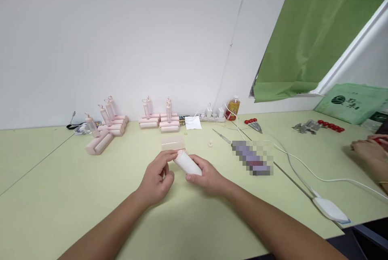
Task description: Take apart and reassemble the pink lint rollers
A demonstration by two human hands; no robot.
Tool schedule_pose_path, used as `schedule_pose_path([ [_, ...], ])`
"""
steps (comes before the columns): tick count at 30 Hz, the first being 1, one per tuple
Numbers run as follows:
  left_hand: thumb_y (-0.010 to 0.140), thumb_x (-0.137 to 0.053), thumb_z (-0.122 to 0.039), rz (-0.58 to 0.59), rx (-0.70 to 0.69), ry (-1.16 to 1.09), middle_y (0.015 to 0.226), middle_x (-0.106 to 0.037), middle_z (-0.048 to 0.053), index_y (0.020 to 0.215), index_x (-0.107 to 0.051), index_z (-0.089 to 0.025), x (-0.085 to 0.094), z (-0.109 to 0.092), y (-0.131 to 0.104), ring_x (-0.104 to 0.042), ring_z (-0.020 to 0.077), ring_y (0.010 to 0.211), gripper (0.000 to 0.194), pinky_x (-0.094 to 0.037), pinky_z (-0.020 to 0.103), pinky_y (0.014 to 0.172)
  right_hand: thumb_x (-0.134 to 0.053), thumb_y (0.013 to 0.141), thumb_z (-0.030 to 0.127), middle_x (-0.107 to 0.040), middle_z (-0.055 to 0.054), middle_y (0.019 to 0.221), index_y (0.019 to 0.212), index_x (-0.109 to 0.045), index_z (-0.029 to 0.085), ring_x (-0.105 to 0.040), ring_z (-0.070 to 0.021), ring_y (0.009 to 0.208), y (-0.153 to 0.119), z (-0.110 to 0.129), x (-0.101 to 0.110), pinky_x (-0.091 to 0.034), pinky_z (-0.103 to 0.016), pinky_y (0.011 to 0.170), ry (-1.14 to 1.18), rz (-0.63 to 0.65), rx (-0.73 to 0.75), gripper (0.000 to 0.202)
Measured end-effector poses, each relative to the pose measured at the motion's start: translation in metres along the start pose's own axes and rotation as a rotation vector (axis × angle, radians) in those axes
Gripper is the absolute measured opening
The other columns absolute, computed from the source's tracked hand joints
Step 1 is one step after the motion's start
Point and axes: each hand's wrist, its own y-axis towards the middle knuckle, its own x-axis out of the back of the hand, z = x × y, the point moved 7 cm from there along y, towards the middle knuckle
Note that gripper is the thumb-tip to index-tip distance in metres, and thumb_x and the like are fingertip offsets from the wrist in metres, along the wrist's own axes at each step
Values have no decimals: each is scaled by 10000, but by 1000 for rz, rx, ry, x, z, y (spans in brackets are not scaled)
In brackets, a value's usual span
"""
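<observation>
A pale wall rises behind a yellow-green table. Upper right: a green curtain. Along the wall, left to right: a bundled white cord, a sheet of paper, a power strip bearing white plugs, and a drink bottle. Right of the bottle: a cluster of red balls; farther right, a row of red balls beside grey pieces. Far right: a green bag and, partly shown, a co-worker. Lower right: a white cable and a flat white device. Centre right: a purple object, possibly a phone, obscured by pixelation.
</observation>
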Motion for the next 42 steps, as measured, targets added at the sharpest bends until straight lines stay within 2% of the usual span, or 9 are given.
schedule_pose_path([
  [5, 759, -439, -46, 126, -16, 15, 1312, -510, 87, 1323, -477, -290, -3, 3, -1, -556, 122, 764, 616, -442, 226, 532, -654, 788, 330, -485, -61, 1303, 1461, -278, 320, -521, -210, 962, -6, 8, -6, -432, -299, 746, 9, 123, -21, 771],
  [9, 774, -404, -45, 150, 8, 31, 1303, -515, 77, 1325, -481, -288, -6, 9, -2, -574, 166, 936, 607, -498, 249, 614, -641, 767, 226, -528, -67, 1199, 1502, -73, 355, -552, -170, 845, -10, 0, -9, -451, -274, 663, 99, 161, -159, 937],
  [12, 785, -405, -55, 135, -36, 124, 1302, -520, 70, 1284, -520, -274, -7, 10, -2, -536, 206, 1091, 557, -510, 339, 816, -653, 717, 173, -511, -59, 1168, 1479, -163, 366, -546, -151, 793, -10, -2, -8, -457, -262, 632, 82, 138, -181, 926],
  [15, 783, -451, -93, 60, 8, 356, 1303, -520, 76, 1168, -598, -251, -2, 20, 1, -466, 262, 1193, 442, -399, 471, 992, -654, 684, 168, -491, -37, 1118, 1425, -252, 386, -529, -140, 741, -9, -3, -7, -456, -245, 557, 70, 139, -222, 871],
  [20, 773, -495, -162, 87, 236, 613, 1339, -486, 107, 1167, -594, -231, -2, 53, 3, -407, 320, 1241, 412, -345, 523, 994, -674, 682, 190, -502, -4, 1007, 1368, -316, 354, -511, -136, 747, -7, 0, -7, -438, -226, 570, 41, 135, -192, 791],
  [25, 809, -478, -233, 156, 286, 666, 1129, -623, 96, 1108, -605, -204, -6, 54, 7, -512, 289, 1089, 326, -365, 449, 923, -661, 704, 210, -492, -13, 1040, 1388, -288, 367, -511, -137, 756, -6, -3, -4, -434, -233, 579, 61, 97, -213, 794],
  [29, 858, -437, -354, 135, 466, 610, 884, -667, 56, 988, -606, -196, 3, 55, 7, -599, 231, 822, 265, -411, 345, 745, -652, 713, 217, -491, -26, 1108, 1392, -278, 368, -508, -140, 778, -5, -1, -3, -427, -234, 595, 56, 91, -215, 789],
  [36, 851, -438, -450, 203, 706, 583, 882, -702, 68, 1150, -569, -211, 6, 75, 0, -635, 251, 808, 405, -363, 287, 589, -643, 700, 194, -496, -33, 1154, 1395, -298, 354, -503, -137, 796, -4, 0, -3, -412, -232, 619, -3, 104, -203, 793],
  [42, 801, -483, -444, 244, 748, 567, 676, -623, 32, 710, -569, -211, 7, 70, -2, -549, 193, 579, 265, -286, 277, 504, -662, 692, 209, -494, -40, 1165, 1418, -276, 360, -515, -142, 802, -2, -9, -2, -421, -237, 616, -49, 85, -240, 836],
])
